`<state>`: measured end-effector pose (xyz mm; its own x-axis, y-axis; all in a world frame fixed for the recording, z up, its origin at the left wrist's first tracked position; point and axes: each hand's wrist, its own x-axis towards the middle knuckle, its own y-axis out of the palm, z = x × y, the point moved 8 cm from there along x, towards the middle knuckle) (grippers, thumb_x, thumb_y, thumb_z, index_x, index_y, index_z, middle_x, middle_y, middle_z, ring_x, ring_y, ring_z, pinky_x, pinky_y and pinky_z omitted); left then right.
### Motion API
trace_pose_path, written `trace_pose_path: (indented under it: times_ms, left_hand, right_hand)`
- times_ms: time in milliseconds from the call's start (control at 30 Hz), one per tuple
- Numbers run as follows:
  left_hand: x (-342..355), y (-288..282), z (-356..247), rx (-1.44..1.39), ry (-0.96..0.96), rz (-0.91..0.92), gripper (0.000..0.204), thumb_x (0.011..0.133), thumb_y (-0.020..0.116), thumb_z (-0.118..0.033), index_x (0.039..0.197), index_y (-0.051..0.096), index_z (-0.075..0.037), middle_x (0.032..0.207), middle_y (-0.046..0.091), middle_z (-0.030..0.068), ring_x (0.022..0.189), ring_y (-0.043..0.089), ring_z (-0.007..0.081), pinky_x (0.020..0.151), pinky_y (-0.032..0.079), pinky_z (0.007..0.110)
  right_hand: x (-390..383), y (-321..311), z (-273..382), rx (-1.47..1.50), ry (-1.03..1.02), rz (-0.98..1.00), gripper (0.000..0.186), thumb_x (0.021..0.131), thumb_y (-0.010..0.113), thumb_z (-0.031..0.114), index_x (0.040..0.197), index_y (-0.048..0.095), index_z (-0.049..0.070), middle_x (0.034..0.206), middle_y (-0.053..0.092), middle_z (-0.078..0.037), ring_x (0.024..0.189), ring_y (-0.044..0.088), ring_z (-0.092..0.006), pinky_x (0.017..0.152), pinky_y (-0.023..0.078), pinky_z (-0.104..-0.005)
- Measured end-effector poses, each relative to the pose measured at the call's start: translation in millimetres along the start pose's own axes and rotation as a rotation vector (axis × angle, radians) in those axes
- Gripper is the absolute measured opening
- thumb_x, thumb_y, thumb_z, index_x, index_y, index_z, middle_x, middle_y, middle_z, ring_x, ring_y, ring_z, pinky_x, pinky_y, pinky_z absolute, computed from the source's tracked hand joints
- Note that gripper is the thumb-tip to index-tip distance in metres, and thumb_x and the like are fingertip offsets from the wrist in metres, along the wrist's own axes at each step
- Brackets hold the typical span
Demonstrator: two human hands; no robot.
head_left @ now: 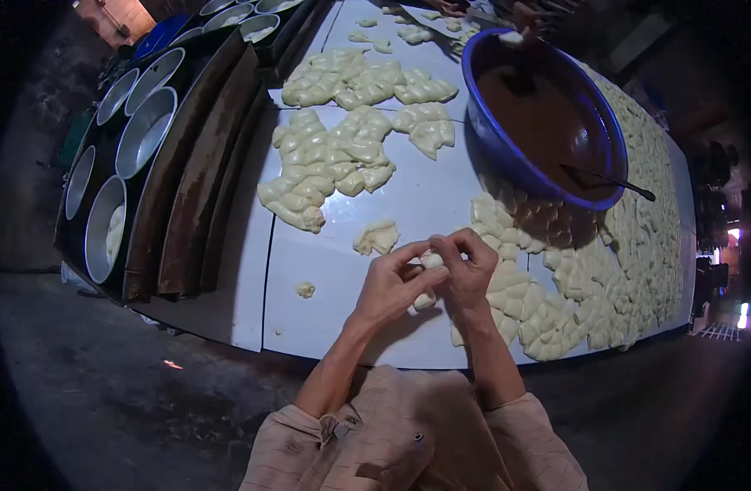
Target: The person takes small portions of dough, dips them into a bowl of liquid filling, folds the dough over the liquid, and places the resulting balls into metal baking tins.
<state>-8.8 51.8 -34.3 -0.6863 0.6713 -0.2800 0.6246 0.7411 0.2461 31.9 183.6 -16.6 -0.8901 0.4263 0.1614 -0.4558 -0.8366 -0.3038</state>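
Between my two hands, a small piece of pale dough (431, 259) is pinched by the fingertips. My left hand (389, 282) curls around its left side, thumb pressed against it. My right hand (467, 266) grips it from the other side, finger and thumb closed. Just below, another bit of dough (424, 301) shows beside the fingers, partly hidden. A flattened dough scrap (377, 238) lies on the white table just beyond my left hand, and a smaller crumb (305, 290) rests farther left. Joined dough pieces (506, 286) spread out to the right of my right hand.
A large blue basin (506, 151) of brown filling, with a dark-handled utensil (609, 182) in it, stands on the white table (310, 319). Dough sheets (335, 155) lie left of it. Round metal pans (146, 131) sit in a dark rack at left. Another person's hand (523, 18) is beyond the basin.
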Motion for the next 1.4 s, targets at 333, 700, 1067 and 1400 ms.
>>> trace_pose_path:
  times_ms: [333, 700, 1067, 1400]
  left_hand:
    - [-26, -24, 12, 0.421, -0.075, -0.174, 0.056, 0.099, 0.058, -0.041, 0.136, 0.054, 0.001, 0.097, 0.070, 0.0175, 0.082, 0.070, 0.0313, 0.074, 0.055, 0.040]
    - [-59, -13, -1, 0.945, 0.225, -0.096, 0.075, 0.078, 0.074, -0.013, 0.145, 0.039, -0.007, 0.118, 0.057, 0.0162, 0.101, 0.062, 0.0353, 0.081, 0.054, 0.044]
    - [-52, -85, -33, 1.095, 0.323, -0.237, 0.079, 0.078, 0.078, -0.018, 0.145, 0.039, -0.004, 0.140, 0.048, 0.0199, 0.117, 0.055, 0.0380, 0.098, 0.046, 0.046]
    - [17, -92, -24, 0.785, 0.095, -0.042, 0.029, 0.084, 0.074, -0.023, 0.104, 0.067, -0.002, 0.097, 0.071, 0.0115, 0.091, 0.067, 0.0323, 0.077, 0.052, 0.041]
  right_hand:
    - [-37, 3, 3, 0.010, 0.245, 0.310, 0.031, 0.091, 0.065, 0.016, 0.116, 0.065, -0.001, 0.101, 0.064, -0.012, 0.089, 0.063, -0.0239, 0.081, 0.050, -0.0357]
    - [-75, 52, -32, 0.406, 0.635, 0.360, 0.035, 0.101, 0.055, 0.020, 0.124, 0.061, -0.006, 0.109, 0.067, -0.010, 0.097, 0.060, -0.0149, 0.086, 0.050, -0.0320]
    - [7, 63, 5, -0.574, -0.087, 0.069, 0.045, 0.080, 0.075, 0.034, 0.114, 0.066, 0.005, 0.090, 0.065, -0.013, 0.083, 0.064, -0.0304, 0.078, 0.052, -0.0398]
    - [18, 77, -30, 0.222, 0.404, 0.279, 0.023, 0.084, 0.058, 0.007, 0.107, 0.052, 0.004, 0.095, 0.062, -0.009, 0.084, 0.062, -0.0181, 0.070, 0.050, -0.0348]
